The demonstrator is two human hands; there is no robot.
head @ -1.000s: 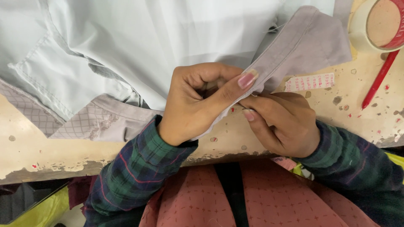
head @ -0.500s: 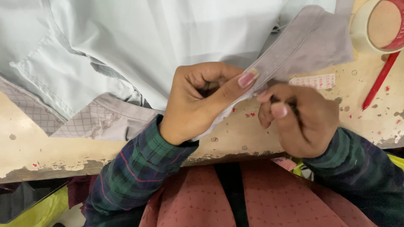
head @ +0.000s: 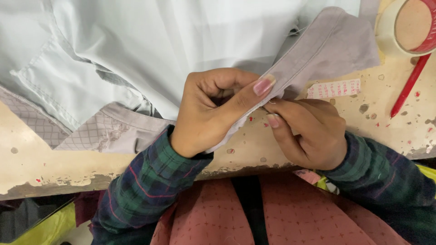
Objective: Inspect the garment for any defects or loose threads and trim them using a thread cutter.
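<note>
A view from above of two hands working at the near edge of a worn, paint-flecked table. The left hand is curled into a closed grip around a strip of grey cloth, with the thumb pressed flat along the strip's edge and the other fingers folded under it. The right hand sits just beside it, touching the left thumb; its thumb and forefinger are pinched shut at the same edge of the cloth, though whether they hold anything fine there cannot be told.

The grey cloth runs from between the hands up and to the right, lying on the table and ending in a wider flap. It joins a large pale shirt spread across the upper left of the table. A checked grey lining shows below the shirt, left of the left wrist.

At the top right corner stands a roll of tape, and a red pen lies slanted beneath it. A small white label with red print lies on the table just above the right hand. Both forearms wear dark green plaid sleeves, over a reddish lap.
</note>
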